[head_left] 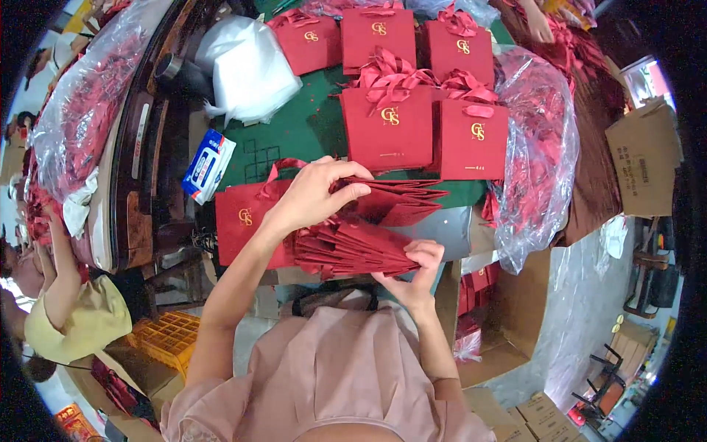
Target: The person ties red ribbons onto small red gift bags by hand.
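Close in front of me, my right hand [414,276] grips the right end of a fanned stack of flat red paper bags [353,249]. Just above it, my left hand [313,195] is closed at the edge of several more red bags [405,200], thumb and fingers nearly together. The two bunches lie close together, spread apart at their right ends. Under my left forearm is another red gift bag [239,221] with a gold emblem and a ribbon, partly covered by the stack.
Finished-looking red bags with ribbon bows [387,125] stand in piles on the green table [313,110]. A white plastic bag [250,70], dark cup [180,72] and wipes pack [208,166] sit left. Clear plastic with red ribbons [534,147] lies right, above an open carton [508,339]. Other people work nearby.
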`<action>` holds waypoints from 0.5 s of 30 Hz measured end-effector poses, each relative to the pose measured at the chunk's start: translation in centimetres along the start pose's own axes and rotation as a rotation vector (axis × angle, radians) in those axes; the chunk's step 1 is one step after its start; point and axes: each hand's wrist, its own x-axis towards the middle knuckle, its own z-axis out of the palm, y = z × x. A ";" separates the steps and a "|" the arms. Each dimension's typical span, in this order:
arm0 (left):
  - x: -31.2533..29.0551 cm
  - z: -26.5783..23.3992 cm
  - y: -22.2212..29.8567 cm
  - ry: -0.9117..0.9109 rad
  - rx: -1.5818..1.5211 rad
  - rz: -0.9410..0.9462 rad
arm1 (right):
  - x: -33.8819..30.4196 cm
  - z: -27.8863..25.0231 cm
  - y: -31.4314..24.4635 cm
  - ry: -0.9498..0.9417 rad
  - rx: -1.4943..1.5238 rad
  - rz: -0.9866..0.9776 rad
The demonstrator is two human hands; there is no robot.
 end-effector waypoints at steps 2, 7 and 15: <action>0.1 -0.1 0.4 -0.005 -0.019 -0.039 | 0.2 0.2 0.4 -0.003 0.002 0.012; -0.6 0.0 0.7 -0.023 -0.087 -0.009 | 1.2 0.8 0.7 0.073 -0.132 0.069; -1.1 -0.7 0.6 -0.169 -0.044 0.077 | 1.4 0.9 0.6 0.084 -0.192 0.103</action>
